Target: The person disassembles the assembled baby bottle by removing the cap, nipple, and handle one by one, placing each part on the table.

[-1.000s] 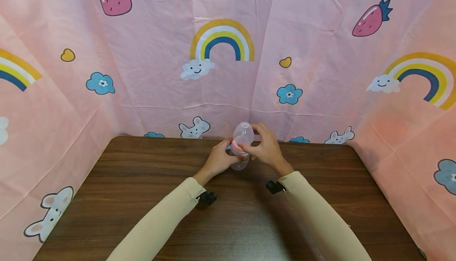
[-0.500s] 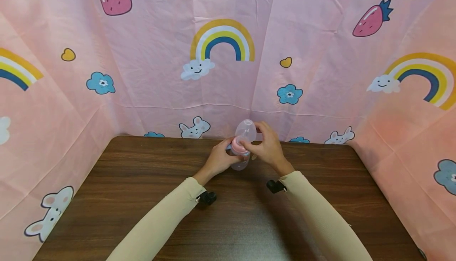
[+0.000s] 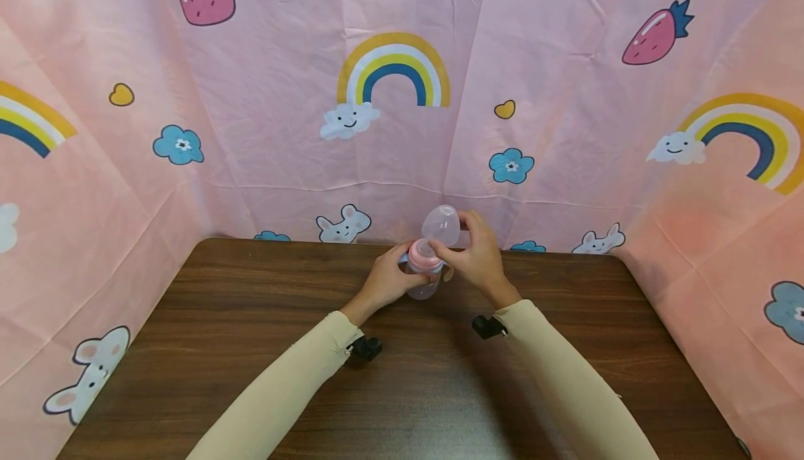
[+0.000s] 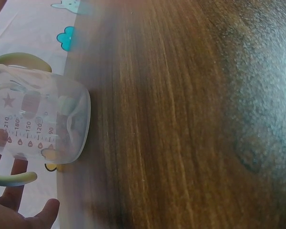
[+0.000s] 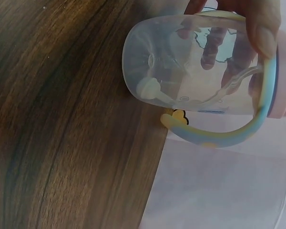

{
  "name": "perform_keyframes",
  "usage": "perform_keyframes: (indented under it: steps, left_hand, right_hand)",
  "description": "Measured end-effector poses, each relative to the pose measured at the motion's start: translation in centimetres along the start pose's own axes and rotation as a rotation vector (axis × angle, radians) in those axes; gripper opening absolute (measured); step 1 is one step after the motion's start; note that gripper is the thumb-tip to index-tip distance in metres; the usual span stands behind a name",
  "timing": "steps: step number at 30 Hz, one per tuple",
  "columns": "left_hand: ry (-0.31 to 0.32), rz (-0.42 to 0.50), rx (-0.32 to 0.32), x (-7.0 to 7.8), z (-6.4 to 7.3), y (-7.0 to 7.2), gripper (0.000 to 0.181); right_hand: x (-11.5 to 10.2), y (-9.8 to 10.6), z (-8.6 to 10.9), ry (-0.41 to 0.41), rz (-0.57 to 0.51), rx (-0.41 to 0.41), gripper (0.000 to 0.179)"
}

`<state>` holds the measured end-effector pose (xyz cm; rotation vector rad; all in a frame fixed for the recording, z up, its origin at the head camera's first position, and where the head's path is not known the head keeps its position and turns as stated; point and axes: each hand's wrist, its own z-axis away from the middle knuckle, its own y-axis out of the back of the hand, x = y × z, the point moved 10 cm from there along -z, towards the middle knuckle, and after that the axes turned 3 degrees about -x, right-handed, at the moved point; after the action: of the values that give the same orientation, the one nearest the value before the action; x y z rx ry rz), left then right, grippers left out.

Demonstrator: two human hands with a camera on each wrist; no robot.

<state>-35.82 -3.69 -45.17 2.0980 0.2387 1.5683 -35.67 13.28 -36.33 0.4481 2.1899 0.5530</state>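
Observation:
A clear baby bottle [image 3: 422,289] with a pink collar [image 3: 425,262] stands upright near the far edge of the table. My left hand [image 3: 384,280] grips it round the upper body; in the right wrist view the thumb [image 5: 265,40] presses by the handle ring and fingers show through the clear wall. A pale two-tone handle [image 5: 214,138] curves out from the side, and a weighted straw [image 5: 149,88] lies inside. With thumb and fingers, my right hand [image 3: 479,259] holds the clear domed cap [image 3: 442,223], tilted over the collar's right side. Measuring marks show in the left wrist view.
The dark wood table [image 3: 301,376] spreads under both arms. Behind it and at both sides hangs a pink printed cloth [image 3: 402,153], meeting the table's far edge close behind the bottle. Small black devices [image 3: 367,348] sit at the wrists.
My right hand has moved the domed cap up and to the right, off the pink collar, which now shows more fully. My left hand and the bottle have stayed in place.

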Motion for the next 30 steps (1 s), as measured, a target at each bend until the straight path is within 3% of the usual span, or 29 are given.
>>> perform_keyframes:
  steps: [13,30]
  left_hand:
    - [-0.004,0.023,-0.004,-0.1,0.0,-0.1,0.081]
    - [0.014,0.039,-0.010,-0.3,0.1,-0.2,0.084]
  right_hand:
    - [0.4,1.6,0.2,0.001,0.031,0.089,0.055]
    - [4.6,3.3,1.5,-0.117,0.110,0.153,0.061]
